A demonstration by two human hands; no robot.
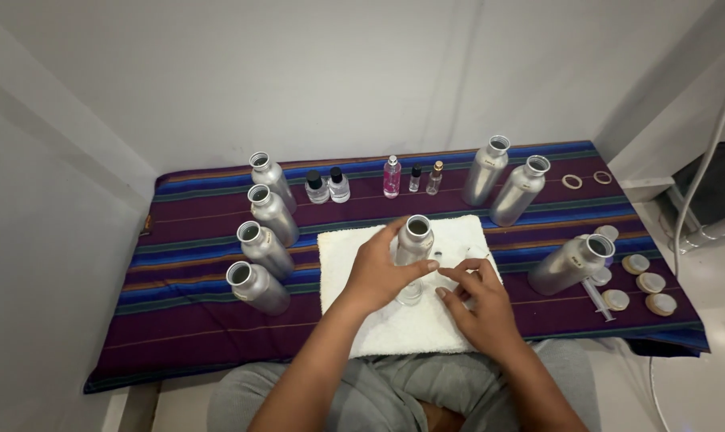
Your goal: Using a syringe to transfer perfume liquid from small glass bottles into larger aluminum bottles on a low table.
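Bottle held upright on the towel, centre frame.

Your left hand (376, 272) wraps its fingers around the open aluminium bottle (415, 240), standing on the white towel (354, 256) at centre. Your right hand (476, 300), just right of it, pinches a small item I cannot identify; a small clear vessel (411, 293) sits at the bottle's foot. Judged stage: mid-transfer between bottle and vessel. Any next move calls for a steady bottle and fine fingertip control. Four open bottles (262, 240) line the left.

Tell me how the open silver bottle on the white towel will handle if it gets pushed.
The silver bottle is tall and narrow, so it probably tips easily, more so on the soft white towel. Its smooth metal looks slippery. The left hand grips it, which should steady it.
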